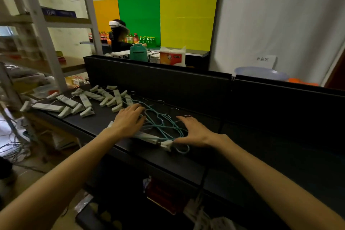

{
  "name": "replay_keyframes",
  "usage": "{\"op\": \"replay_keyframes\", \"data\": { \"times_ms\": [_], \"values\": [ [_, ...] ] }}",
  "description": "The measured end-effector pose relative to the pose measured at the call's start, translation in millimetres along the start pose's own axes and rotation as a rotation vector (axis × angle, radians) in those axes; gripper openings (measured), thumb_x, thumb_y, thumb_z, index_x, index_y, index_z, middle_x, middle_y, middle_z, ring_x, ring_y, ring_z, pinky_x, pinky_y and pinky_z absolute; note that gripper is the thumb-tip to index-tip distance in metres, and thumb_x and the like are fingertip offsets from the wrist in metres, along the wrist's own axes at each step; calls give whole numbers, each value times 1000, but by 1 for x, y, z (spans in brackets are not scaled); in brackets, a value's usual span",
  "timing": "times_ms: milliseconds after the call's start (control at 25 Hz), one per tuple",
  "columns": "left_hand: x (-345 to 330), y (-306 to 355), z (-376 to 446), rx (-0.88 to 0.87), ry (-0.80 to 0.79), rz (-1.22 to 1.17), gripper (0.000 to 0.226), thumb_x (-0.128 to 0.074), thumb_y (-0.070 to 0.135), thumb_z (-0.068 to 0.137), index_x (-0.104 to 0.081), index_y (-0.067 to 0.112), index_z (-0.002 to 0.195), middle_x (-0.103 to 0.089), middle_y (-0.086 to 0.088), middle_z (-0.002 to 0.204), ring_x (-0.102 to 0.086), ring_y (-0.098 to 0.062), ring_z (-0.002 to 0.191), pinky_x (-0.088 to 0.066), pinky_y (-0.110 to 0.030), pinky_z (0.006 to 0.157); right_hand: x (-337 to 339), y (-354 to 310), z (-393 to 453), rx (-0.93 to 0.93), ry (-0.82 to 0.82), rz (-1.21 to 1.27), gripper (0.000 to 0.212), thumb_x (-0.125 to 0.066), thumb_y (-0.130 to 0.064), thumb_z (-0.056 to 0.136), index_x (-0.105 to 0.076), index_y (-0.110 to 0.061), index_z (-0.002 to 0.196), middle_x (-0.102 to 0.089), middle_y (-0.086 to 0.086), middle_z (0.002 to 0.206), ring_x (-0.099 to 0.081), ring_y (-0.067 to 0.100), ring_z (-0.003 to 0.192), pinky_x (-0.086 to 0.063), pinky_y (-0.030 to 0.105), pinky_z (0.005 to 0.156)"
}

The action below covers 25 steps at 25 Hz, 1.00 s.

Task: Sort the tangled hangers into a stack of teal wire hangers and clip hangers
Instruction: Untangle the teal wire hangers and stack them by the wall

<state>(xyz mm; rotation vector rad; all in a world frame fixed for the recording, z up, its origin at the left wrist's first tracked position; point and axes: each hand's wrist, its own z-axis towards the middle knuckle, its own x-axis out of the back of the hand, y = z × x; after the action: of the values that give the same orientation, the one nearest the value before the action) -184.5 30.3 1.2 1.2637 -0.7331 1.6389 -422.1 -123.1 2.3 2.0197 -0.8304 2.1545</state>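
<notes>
A tangle of teal wire hangers (158,124) lies on the black shelf top (104,117) in front of me. My left hand (128,120) rests flat on the tangle's left side, fingers spread, over a white clip hanger (147,137) lying along the front edge. My right hand (193,130) rests on the tangle's right side with fingers straight, thumb near the white clip at that hanger's end. Several white clip hangers (84,101) lie scattered to the left on the same shelf.
A black back panel (186,87) rises behind the shelf. Metal shelving (46,43) stands at the left. Another person (119,37) stands beyond, by bottles and coloured panels. A blue basin (261,73) sits at the back right. Cables lie on the floor at the left.
</notes>
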Motion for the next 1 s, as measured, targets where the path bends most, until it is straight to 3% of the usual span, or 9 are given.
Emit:
{"op": "replay_keyframes", "data": {
  "times_ms": [120, 240, 480, 640, 760, 1000],
  "values": [
    [-7, -16, 46, -123, -255, 34, 64, -51, 18, 93, -34, 19, 154, -35, -6, 158, -40, -27, 140, -39, -43, 112, 9, 5, 25, 6, -150, 83, 104, -80, -59, 71, -27, -27, 155, -39, -4, 155, -40, 15, 140, -37, 34, 115],
    [-17, -32, 89, -189, -466, 64, 76, -57, 17, 87, -28, 26, 157, -26, -5, 163, -29, -26, 148, -31, -43, 119, 27, 5, 47, 3, -205, -49, 92, -82, -52, 71, -41, -26, 149, -48, -7, 146, -47, 12, 132, -43, 32, 110],
    [-30, -57, 132, -346, -490, 89, 78, -62, 46, 83, -34, 31, 154, -23, 0, 164, -21, -26, 150, -23, -49, 121, 42, 10, 72, -128, -99, 7, 90, -82, -49, 71, -44, -23, 148, -42, -6, 133, -45, 12, 123, -43, 32, 109],
    [-27, -63, 149, -426, -537, -22, 73, -71, 45, 79, -44, 27, 144, -50, 0, 144, -51, -21, 125, -46, -40, 103, 25, 9, 75, -232, -52, 72, 85, -81, -40, 72, -43, -23, 148, -41, -6, 139, -44, 13, 129, -41, 30, 110],
    [-21, -77, 158, -510, -559, -43, 77, -71, 55, 77, -45, 29, 146, -51, 3, 144, -52, -18, 126, -46, -39, 104, 12, -3, 72, -295, -12, 150, 88, -78, -37, 70, -40, -26, 148, -41, -7, 147, -42, 10, 133, -40, 30, 112],
    [-9, -109, 169, -630, -362, 9, 81, -61, 77, 76, -45, 38, 145, -39, 1, 152, -46, -21, 131, -33, -45, 111, 0, -41, 66, -374, 167, 169, 87, -78, -32, 74, -38, -25, 151, -44, -7, 148, -44, 11, 134, -42, 29, 109]
  ]
}}
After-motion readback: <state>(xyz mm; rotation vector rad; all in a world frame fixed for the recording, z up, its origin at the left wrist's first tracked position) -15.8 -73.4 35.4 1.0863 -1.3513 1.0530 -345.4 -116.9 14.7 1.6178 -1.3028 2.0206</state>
